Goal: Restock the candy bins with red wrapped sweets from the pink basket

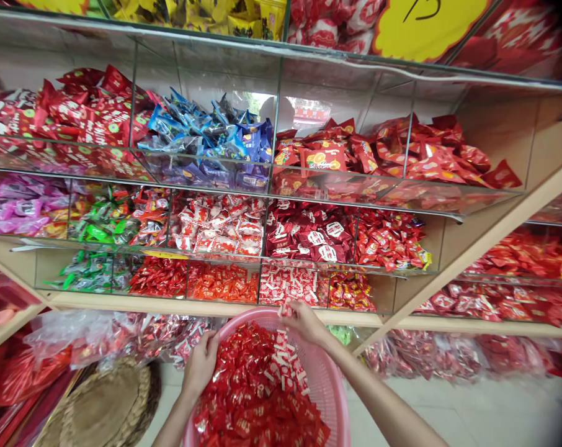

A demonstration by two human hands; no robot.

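Note:
A pink plastic basket (339, 397) is below the shelves, filled with red wrapped candies (244, 397) and a patch of white-and-red wrapped candies (285, 363) on its right side. My left hand (201, 360) grips the basket's left rim, its fingers partly hidden. Over the far rim, my right hand (304, 321) has its fingers closed on white-and-red candy that peeks out at the fingertips. Just beyond it, a shelf compartment holds similar white-and-red candies (288, 282).
Glass-divided shelves rise ahead, with red candies (225, 284), blue packets (201, 133) and maroon packets (318, 233). Bagged candies (415, 354) lie under the wooden bottom edge (169, 304). A round woven item (107, 403) sits at lower left, beside the tiled floor (486, 410).

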